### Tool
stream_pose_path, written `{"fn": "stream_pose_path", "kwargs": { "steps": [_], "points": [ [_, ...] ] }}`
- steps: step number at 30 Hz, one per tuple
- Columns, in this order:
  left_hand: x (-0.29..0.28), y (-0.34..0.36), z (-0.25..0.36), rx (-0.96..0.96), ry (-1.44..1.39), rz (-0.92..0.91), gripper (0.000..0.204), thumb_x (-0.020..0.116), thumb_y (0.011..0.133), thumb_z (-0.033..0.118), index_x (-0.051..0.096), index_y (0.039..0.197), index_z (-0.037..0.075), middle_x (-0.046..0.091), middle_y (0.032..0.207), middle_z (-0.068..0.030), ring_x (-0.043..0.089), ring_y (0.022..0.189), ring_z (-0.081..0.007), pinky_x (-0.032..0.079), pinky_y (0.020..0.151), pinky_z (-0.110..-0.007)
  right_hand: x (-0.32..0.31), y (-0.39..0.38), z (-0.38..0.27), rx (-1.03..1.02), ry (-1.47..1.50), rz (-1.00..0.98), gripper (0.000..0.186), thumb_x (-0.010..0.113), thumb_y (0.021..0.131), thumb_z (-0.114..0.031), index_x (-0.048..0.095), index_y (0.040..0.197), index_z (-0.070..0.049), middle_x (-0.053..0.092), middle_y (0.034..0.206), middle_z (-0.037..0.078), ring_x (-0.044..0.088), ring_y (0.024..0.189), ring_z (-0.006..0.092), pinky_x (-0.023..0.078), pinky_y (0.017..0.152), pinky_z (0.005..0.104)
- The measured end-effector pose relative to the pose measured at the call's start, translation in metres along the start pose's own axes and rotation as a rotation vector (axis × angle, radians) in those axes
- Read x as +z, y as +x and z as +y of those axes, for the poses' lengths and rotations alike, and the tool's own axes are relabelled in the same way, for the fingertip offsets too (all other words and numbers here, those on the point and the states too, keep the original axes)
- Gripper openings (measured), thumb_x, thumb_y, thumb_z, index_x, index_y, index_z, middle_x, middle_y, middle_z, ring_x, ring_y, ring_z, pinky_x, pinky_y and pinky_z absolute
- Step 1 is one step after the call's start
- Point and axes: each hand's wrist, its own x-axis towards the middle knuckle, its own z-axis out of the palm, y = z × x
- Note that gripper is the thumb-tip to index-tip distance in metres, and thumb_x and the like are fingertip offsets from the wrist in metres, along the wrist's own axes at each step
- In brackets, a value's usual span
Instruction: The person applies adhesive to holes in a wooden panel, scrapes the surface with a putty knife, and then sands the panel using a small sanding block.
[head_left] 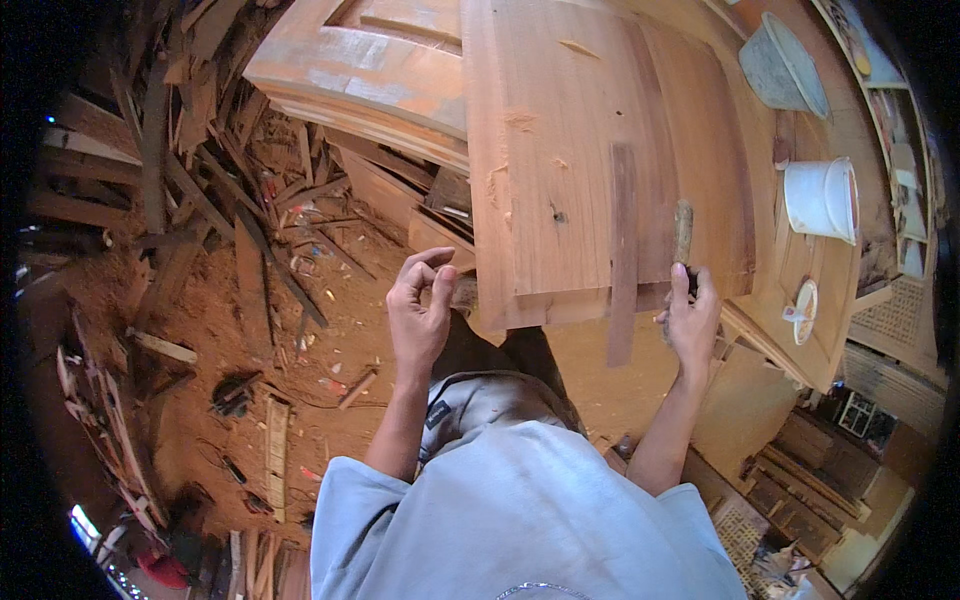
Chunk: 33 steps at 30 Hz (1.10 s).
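In my right hand (692, 318) is the lower end of a short, rough, grey-brown stick (683, 228), pinched by the thumb, with its other end pointing away over the wooden panel (560, 150). Its exact kind does not show. My left hand (418, 305) is off the panel's near left corner, fingers loosely curled and thumb apart, with nothing visible in it. A thin dark wood strip (622, 250) lies across the panel to the left of my right hand and overhangs the near edge. A few pale shavings (520, 121) rest on the panel.
Left of the panel lies a framed, patchily painted door piece (380, 75). A white bucket (815, 197), a grey-blue tub (783, 65) and a small lid with residue (803, 312) stand to the right. Broken boards (160, 150) are heaped at left on the brown, littered floor.
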Motion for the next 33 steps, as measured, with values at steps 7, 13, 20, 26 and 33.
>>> {"fn": "stream_pose_path", "kwargs": {
  "steps": [7, 13, 20, 26, 33],
  "points": [
    [0.022, 0.015, 0.035, 0.242, 0.268, -0.052, 0.027, 0.068, 0.090, 0.016, 0.063, 0.112, 0.002, 0.062, 0.121, -0.0153, 0.061, 0.111, -0.0302, 0.050, 0.091, -0.038, -0.006, 0.033, 0.016, -0.227, -0.425, 0.222, 0.038, 0.059, 0.094, -0.041, 0.063, 0.095, -0.003, 0.067, 0.083, 0.017, 0.063, 0.079, 0.0410, 0.048, 0.071, 0.0475],
    [0.021, 0.020, 0.037, 0.216, 0.323, -0.061, 0.028, 0.066, 0.092, 0.016, 0.055, 0.076, -0.004, 0.066, 0.115, -0.0167, 0.064, 0.103, -0.0273, 0.049, 0.088, -0.036, -0.002, 0.072, 0.048, -0.345, -0.429, 0.354, 0.036, 0.064, 0.091, -0.039, 0.065, 0.105, -0.006, 0.066, 0.099, 0.019, 0.062, 0.091, 0.0391, 0.047, 0.079, 0.0492],
    [0.020, 0.019, 0.028, 0.159, 0.211, 0.153, 0.016, 0.058, 0.097, 0.011, 0.064, 0.091, -0.002, 0.068, 0.111, -0.0115, 0.060, 0.099, -0.0185, 0.047, 0.088, -0.031, 0.001, 0.071, 0.054, -0.334, -0.325, 0.367, 0.036, 0.067, 0.088, -0.037, 0.065, 0.108, -0.007, 0.065, 0.098, 0.020, 0.059, 0.098, 0.0390, 0.044, 0.086, 0.0505],
    [0.022, 0.005, 0.045, 0.038, 0.321, 0.431, 0.022, 0.051, 0.101, 0.012, 0.059, 0.114, -0.004, 0.063, 0.108, -0.0097, 0.058, 0.099, -0.0167, 0.048, 0.091, -0.031, -0.042, 0.094, 0.066, -0.395, 0.064, 0.356, 0.029, 0.069, 0.087, -0.027, 0.065, 0.104, -0.004, 0.063, 0.098, 0.020, 0.062, 0.090, 0.0386, 0.049, 0.078, 0.0439],
    [-0.005, -0.040, -0.020, -0.182, -0.165, 0.500, 0.040, 0.048, 0.103, 0.026, 0.052, 0.126, -0.006, 0.062, 0.119, -0.0155, 0.060, 0.110, -0.0233, 0.048, 0.095, -0.037, -0.145, 0.147, 0.190, -0.094, 0.189, 0.831, 0.024, 0.067, 0.091, -0.020, 0.055, 0.091, 0.000, 0.055, 0.083, 0.012, 0.055, 0.077, 0.0246, 0.046, 0.071, 0.0387]
  ]
}}
